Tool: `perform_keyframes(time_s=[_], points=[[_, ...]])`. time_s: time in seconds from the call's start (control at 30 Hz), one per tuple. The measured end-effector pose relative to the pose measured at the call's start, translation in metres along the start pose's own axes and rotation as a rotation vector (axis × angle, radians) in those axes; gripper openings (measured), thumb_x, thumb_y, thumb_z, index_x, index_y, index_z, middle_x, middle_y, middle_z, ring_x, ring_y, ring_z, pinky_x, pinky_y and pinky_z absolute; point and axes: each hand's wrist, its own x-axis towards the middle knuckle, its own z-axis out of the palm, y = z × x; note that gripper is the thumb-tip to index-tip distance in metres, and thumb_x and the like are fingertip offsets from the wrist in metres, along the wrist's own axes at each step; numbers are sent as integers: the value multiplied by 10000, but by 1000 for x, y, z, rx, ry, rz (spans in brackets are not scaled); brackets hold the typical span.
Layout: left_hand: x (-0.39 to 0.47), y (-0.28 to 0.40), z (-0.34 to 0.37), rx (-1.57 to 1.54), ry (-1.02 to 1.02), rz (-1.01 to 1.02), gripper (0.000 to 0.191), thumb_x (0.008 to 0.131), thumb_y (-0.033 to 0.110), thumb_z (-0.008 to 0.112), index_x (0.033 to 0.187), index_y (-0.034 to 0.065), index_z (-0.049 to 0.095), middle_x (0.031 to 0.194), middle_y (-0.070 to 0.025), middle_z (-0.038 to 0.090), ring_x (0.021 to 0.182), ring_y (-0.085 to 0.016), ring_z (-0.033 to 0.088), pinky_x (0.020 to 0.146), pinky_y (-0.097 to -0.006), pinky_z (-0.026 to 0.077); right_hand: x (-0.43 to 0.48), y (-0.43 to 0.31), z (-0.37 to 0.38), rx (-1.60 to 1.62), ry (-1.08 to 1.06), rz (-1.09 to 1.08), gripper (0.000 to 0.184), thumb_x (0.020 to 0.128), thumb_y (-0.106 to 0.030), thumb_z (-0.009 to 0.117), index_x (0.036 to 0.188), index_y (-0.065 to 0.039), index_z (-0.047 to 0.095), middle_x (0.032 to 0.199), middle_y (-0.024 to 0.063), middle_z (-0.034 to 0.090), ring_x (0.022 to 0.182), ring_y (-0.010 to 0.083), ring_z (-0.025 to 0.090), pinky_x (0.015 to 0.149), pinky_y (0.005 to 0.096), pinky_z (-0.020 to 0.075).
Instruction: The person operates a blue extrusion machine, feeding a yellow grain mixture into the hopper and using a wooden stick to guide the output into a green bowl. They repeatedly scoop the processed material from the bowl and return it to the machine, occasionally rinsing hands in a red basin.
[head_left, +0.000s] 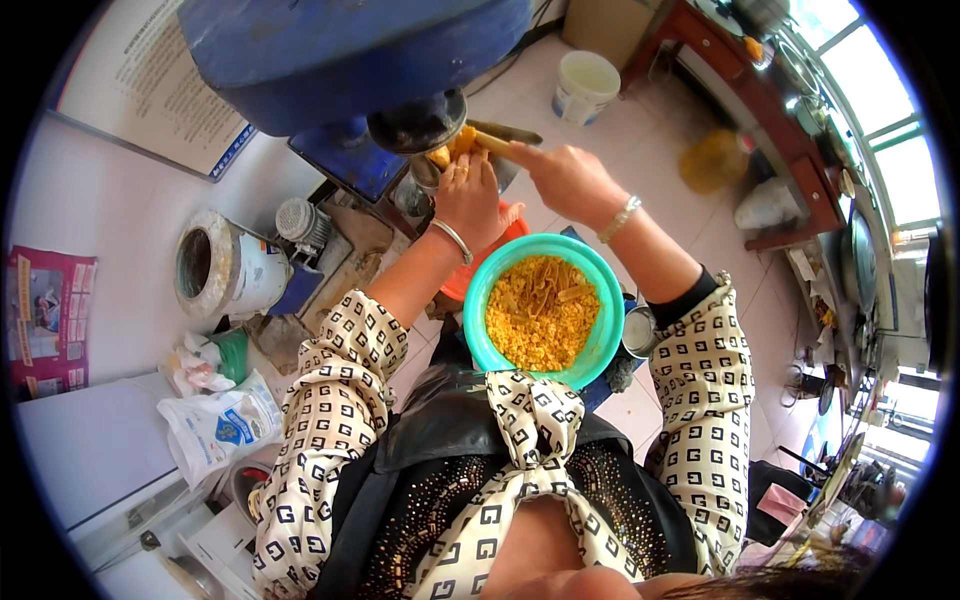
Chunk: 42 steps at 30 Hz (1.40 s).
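Under the blue housing of a machine (352, 52), my left hand (471, 199) reaches up to a lump of yellow dough (463, 139) at the dark metal mouth (420, 124). Its fingers touch the dough and the thumb sticks out to the side; the fingertips are partly hidden, so whether they grip cannot be told. My right hand (570, 184) is closed around a wooden stick (499, 145), whose far end meets the dough. Close to my body stands a green basin (474, 300) with yellow crumbly dough and flat strips (544, 315) in it. An orange-red basin (459, 285) shows partly beneath my left wrist.
A white bucket (589, 86) stands on the tiled floor beyond my right hand. To the left are an electric motor (302, 225), a crusted white drum (244, 262) and a white printed sack (221, 427). A metal can (639, 331) sits beside the green basin. Wooden furniture (806, 180) lines the right.
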Motion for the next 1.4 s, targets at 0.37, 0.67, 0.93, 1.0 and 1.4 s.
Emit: perform_keyframes(time_s=[0.37,0.67,0.93,1.0,1.4], points=[[6,-4,-13,-69,2,19,836,778,511,651,1258,-138,433,1299,-279,458,1269,-379,399,1075,-434,296,7,-1,9,18,41,13,571,799,-45,505,1344,-212,476,748,151,651,674,328,639,580,426,505],[17,-4,-9,-23,-122,-41,865,781,549,634,1222,-173,455,1306,-327,442,1297,-402,373,1101,-431,272,14,-1,12,10,49,-33,585,812,-38,485,1359,-244,458,742,136,654,662,317,636,564,417,496],[21,-7,-17,-17,-279,-40,887,770,580,638,1184,-189,484,1256,-337,485,1220,-412,459,1072,-429,316,-27,-7,-10,-11,94,7,497,817,-61,542,1297,-188,523,721,153,635,646,319,637,569,423,501],[15,-7,-15,25,-202,-3,876,783,562,635,1197,-191,470,1273,-335,474,1234,-411,445,1079,-433,304,-27,-14,-7,-55,54,-3,532,795,-48,553,1312,-162,500,665,144,599,625,317,627,558,427,496],[2,5,-29,-112,-270,43,663,787,422,684,1137,-105,481,1143,-234,519,1197,-386,453,1011,-445,363,5,-2,22,-96,66,-10,536,814,-53,526,1339,-151,475,674,143,614,622,320,633,555,417,500]])
